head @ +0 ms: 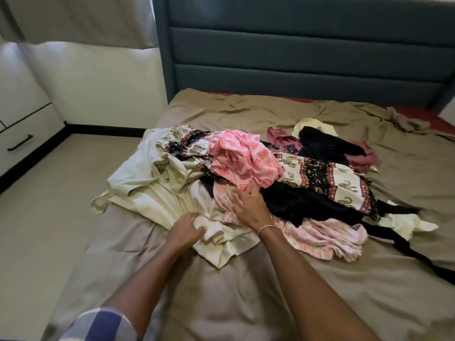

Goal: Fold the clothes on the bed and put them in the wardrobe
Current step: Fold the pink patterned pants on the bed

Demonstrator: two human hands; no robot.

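Gripping bunched hem of cream satin garment [170, 200] in curled left hand [184, 230]. Pressing right hand [248, 205], fingers straight, on pale pink patterned garment [327, 239]. Amid jumbled clothes pile [246, 156] on taupe-sheeted bed [246, 291].

clothes [307, 173] | crumpled unfolded heap on bed [246, 291] | cream shirt [147, 190] at 9 o'clock | pink top [243, 156] uppermost

Light: soft daylight, coming through the curtain [73, 18] at upper left.
Brightest: white wall [103, 77] below it, mildly washed out.
Sheen: pale gloss on the cream garment [157, 193].
Shadows: faint and soft-edged on the bed [246, 291] beside the forearms.
Distortion: headboard [295, 45] lines bow toward the edges.
Blur: checked sleeve [98, 326] at bottom left — whole view slightly soft.
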